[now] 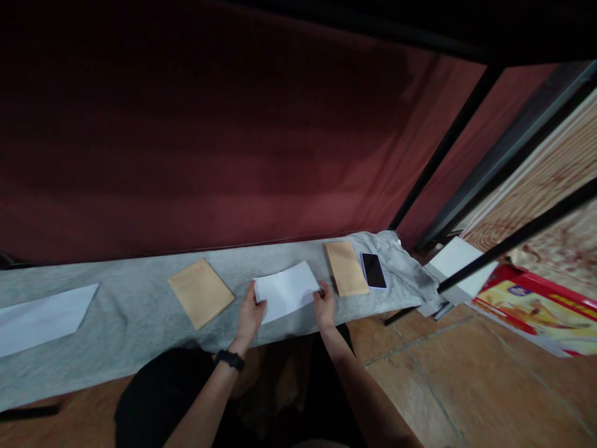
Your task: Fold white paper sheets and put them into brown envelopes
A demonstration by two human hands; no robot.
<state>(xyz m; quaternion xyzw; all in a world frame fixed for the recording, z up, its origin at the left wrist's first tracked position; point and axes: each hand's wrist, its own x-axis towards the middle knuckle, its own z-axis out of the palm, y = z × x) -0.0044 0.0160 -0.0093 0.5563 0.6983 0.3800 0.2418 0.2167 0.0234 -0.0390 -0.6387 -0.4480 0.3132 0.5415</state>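
Observation:
Between my two hands is a white sheet of paper (286, 292), held just over the cloth-covered bench. My left hand (250, 314) grips its left edge, thumb on top. At the right edge, my right hand (324, 305) pinches the paper in the same way. A brown envelope (201, 292) lies at a slant to the left of my left hand. Close to my right hand rests a brown envelope stack (346, 269); how many it holds I cannot tell. Beside it lies a phone (374, 270) with a dark screen.
More white paper (44, 318) lies at the bench's left end. Grey cloth (140, 311) covers the narrow bench, which a dark red panel (233, 155) backs. Black metal bars (448, 146) rise at the right. A red and yellow box (541, 311) is on the tiled floor.

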